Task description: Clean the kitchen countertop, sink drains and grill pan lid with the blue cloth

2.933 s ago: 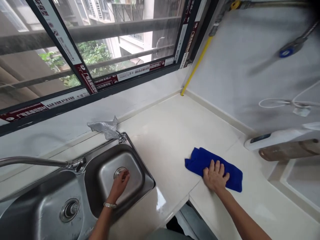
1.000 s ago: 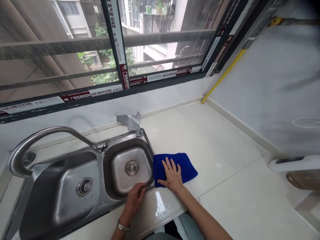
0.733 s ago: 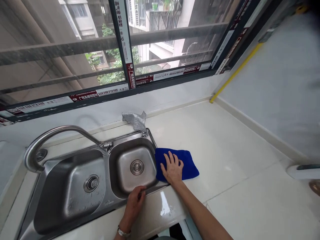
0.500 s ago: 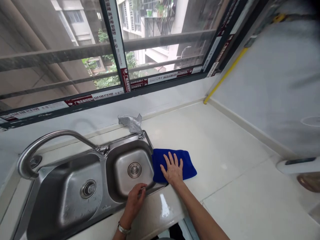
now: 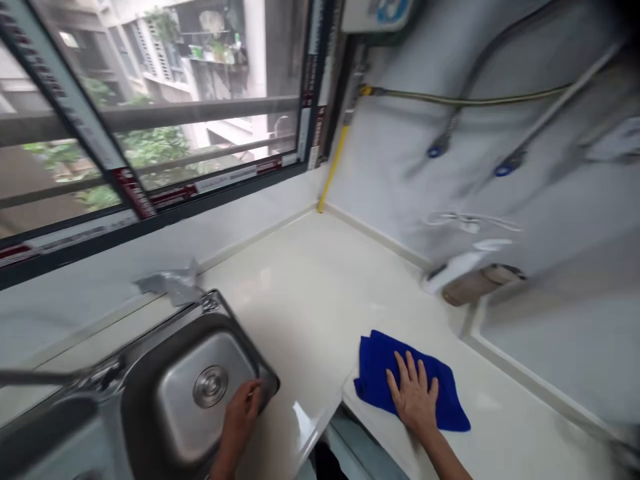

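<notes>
My right hand point(image 5: 414, 395) lies flat with spread fingers on a folded blue cloth point(image 5: 375, 363), pressing it to the white countertop point(image 5: 300, 293). Part of the cloth is hidden under the palm. At the front right rim of the stainless steel sink point(image 5: 175, 363), my left hand point(image 5: 241, 419) hovers or rests; which of the two I cannot tell. Its fingers are curled closed, and whatever is inside them, if anything, is hidden. The near basin's drain point(image 5: 211, 387) shows just left of those fingers.
A faucet point(image 5: 45, 378) reaches in from the left. Crumpled silvery wrap point(image 5: 175, 285) lies behind the sink. Against the right wall stand a white object point(image 5: 460, 267) and a brown cylinder point(image 5: 475, 285). A yellow pipe point(image 5: 334, 167) runs down the back corner.
My right hand has slid the blue cloth rightward along the countertop, away from the sink. My left hand stays near the sink rim. The view has turned to the right.
</notes>
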`<state>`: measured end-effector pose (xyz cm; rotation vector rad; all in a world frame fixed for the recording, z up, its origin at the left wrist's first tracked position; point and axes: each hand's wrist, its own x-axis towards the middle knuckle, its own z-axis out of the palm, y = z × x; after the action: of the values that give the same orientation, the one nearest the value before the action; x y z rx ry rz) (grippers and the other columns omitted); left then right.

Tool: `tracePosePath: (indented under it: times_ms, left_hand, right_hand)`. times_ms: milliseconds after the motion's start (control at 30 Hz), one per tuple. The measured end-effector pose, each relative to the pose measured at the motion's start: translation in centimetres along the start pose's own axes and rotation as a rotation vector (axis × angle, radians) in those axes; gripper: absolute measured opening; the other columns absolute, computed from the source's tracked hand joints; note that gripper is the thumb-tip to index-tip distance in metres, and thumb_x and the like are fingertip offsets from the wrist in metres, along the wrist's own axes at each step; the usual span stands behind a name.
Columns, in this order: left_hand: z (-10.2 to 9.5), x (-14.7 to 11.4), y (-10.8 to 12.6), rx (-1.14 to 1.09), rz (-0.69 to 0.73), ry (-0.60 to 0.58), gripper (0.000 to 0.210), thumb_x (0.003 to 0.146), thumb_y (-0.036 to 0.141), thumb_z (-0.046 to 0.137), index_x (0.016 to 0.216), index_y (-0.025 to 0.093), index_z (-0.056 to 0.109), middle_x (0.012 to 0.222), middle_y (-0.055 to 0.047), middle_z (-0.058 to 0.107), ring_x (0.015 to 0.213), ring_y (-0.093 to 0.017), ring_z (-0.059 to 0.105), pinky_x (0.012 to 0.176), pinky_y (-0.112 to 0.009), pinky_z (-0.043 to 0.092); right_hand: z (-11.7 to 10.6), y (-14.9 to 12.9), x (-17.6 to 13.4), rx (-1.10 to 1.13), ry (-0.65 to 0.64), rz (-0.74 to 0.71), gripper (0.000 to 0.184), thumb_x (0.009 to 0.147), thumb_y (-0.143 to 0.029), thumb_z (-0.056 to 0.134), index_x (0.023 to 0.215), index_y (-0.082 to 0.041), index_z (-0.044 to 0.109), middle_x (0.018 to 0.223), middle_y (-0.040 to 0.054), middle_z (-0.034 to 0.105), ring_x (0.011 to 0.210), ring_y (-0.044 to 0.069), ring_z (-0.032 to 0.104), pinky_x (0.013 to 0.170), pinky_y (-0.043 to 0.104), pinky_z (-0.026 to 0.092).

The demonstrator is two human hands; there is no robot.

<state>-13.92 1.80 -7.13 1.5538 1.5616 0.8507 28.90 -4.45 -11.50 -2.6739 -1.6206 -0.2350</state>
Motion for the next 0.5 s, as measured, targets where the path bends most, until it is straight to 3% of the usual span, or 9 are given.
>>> tracePosePath:
  times_ms: [100,200,367,500]
  left_hand:
    - [1.1,3.1,1.1,-0.001,0.06,-0.046,0.046,0.086,0.055,0.045,0.101,0.019,0.069,0.102,-0.011,0.075,0.089,-0.026,0.071,0.083,-0.044,0.06]
    - [2.5,8.0,2.6,0.033,0.142,-0.081,0.046,0.084,0.056,0.047,0.105,0.02,0.068,0.107,-0.011,0.074,0.096,-0.028,0.069,0.094,-0.047,0.056]
    - [4.4,16.1,4.9,0.15,0.238,-0.101,0.051,0.076,0.056,0.045,0.098,0.016,0.068,0.107,-0.016,0.072,0.099,-0.033,0.068,0.096,-0.052,0.053]
    - [5.3,18.9,5.8,0.276,0.17,-0.106,0.059,0.072,0.061,0.042,0.098,0.016,0.069,0.102,-0.014,0.071,0.091,-0.032,0.067,0.091,-0.05,0.054]
  right_hand:
    - [0.2,4.1,-3.3,-0.043,0.011,0.125,0.074,0.094,-0.058,0.005,0.154,-0.024,0.032,0.163,0.005,0.022,0.15,0.03,0.014,0.117,0.059,0.015]
    - [0.6,7.3,-6.9,-0.073,0.006,0.222,0.075,0.094,-0.057,0.004,0.154,-0.024,0.034,0.163,0.0036,0.02,0.15,0.03,0.015,0.118,0.059,0.015]
    - [1.8,11.6,-12.5,-0.103,0.027,0.401,0.075,0.093,-0.057,0.007,0.153,-0.022,0.036,0.163,0.0056,0.02,0.15,0.03,0.015,0.117,0.059,0.017]
    - [2.4,13.4,-12.4,-0.141,0.019,0.601,0.075,0.093,-0.055,0.006,0.153,-0.021,0.036,0.162,0.0093,0.024,0.149,0.033,0.016,0.115,0.062,0.017]
